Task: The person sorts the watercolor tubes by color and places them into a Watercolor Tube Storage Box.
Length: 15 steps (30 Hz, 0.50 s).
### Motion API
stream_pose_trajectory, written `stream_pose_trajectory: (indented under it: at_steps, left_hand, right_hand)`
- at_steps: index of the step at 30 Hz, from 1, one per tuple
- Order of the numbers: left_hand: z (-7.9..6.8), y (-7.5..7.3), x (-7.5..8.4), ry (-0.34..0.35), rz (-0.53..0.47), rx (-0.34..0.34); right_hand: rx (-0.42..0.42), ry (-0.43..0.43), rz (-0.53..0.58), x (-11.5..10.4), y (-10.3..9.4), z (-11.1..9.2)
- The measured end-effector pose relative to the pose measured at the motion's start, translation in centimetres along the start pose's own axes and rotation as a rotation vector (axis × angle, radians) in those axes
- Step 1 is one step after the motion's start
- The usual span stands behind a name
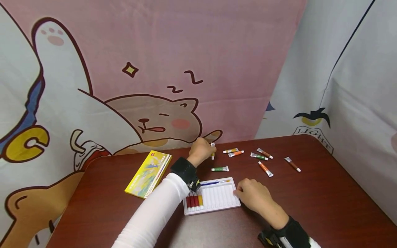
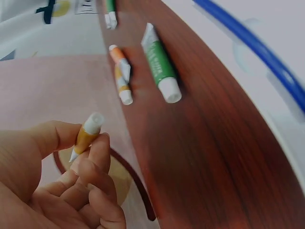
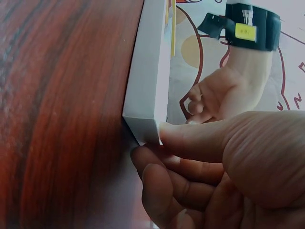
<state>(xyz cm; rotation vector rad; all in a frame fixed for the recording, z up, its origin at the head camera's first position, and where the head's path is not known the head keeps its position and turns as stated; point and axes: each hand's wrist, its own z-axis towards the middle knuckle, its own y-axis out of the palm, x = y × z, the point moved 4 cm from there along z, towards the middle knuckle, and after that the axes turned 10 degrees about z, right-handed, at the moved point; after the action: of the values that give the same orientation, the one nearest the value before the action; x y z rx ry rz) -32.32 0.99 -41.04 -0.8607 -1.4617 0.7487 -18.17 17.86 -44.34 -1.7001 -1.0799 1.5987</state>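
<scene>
My left hand (image 1: 201,151) pinches a small yellow-ochre paint tube (image 2: 86,135) between thumb and fingers, its white cap pointing up in the left wrist view. The hand is at the table's far edge. With its thumb on the side and curled fingers below, my right hand (image 1: 255,195) grips the right corner of a white plastic paint tray (image 3: 145,90). Several red tubes (image 1: 192,202) and a yellow one (image 1: 200,201) lie in slots at the tray's left end. Across its top rests a blue-handled paintbrush (image 1: 214,183). A green tube (image 1: 220,169) lies just behind the tray.
A yellow illustrated box (image 1: 149,174) lies to the left. Farther back and right, loose tubes are scattered: yellow (image 1: 230,150), orange (image 1: 236,154), green (image 1: 258,156), another orange (image 1: 265,169) and a brown one (image 1: 292,164). A printed cloth (image 1: 232,69) hangs behind the table.
</scene>
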Motion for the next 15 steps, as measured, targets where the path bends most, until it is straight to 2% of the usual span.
stream_pose_trajectory:
  at_steps: [4,7,15]
  left_hand:
    - [-0.7,-0.9,-0.9,0.038,-0.117,-0.004]
    - [-1.4,-1.6,-1.4,0.053,-0.156,0.000]
    - [-4.2,-3.0,-2.2,0.095,-0.171,-0.027]
  right_hand:
    - [-0.008,0.005,0.003,-0.1,0.0,0.1]
    - [-0.011,0.008,0.006,-0.1,0.0,0.0]
    - [-0.009,0.005,0.011,-0.1,0.0,-0.1]
